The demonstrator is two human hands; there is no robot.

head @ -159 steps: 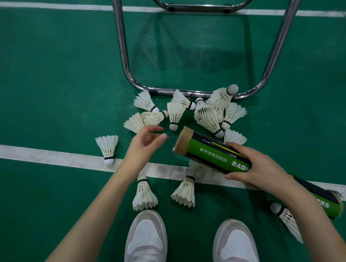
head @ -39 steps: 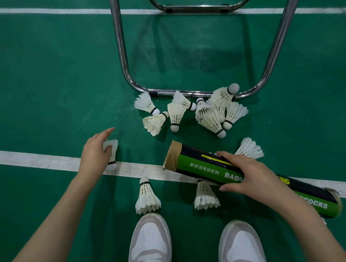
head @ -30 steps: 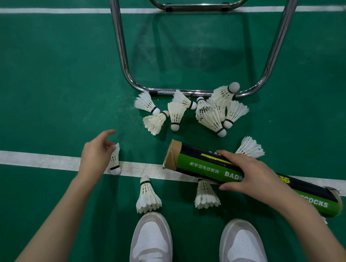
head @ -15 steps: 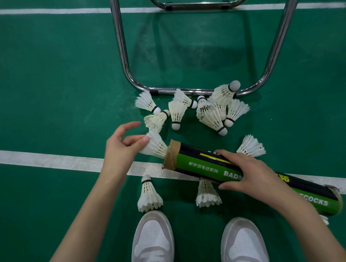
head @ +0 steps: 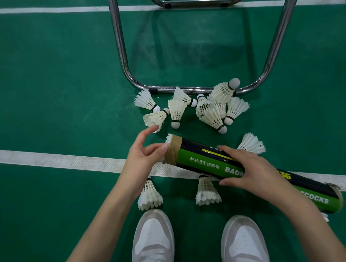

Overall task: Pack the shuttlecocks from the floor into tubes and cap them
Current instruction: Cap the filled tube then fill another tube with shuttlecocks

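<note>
A black-and-green shuttlecock tube (head: 202,161) lies slanted across the white court line, its taped open mouth pointing left. My right hand (head: 251,169) grips the tube around its middle. My left hand (head: 145,155) is at the mouth, thumb pressing on a white shuttlecock (head: 169,139) that is almost wholly inside; only its feather rim shows. Several loose shuttlecocks lie in a heap (head: 214,112) beyond the tube. One shuttlecock (head: 251,143) lies just behind the tube, and two more lie near my feet (head: 150,196) (head: 206,192).
A chrome tubular chair frame (head: 120,50) stands on the green floor right behind the heap. A white court line (head: 49,159) runs across under the tube. My two white shoes (head: 154,240) (head: 244,245) are at the bottom edge.
My left hand picked a shuttlecock off the court line at the left, carried it right to the tube mouth and pushed it nearly all the way in. The right hand kept holding the tube.
</note>
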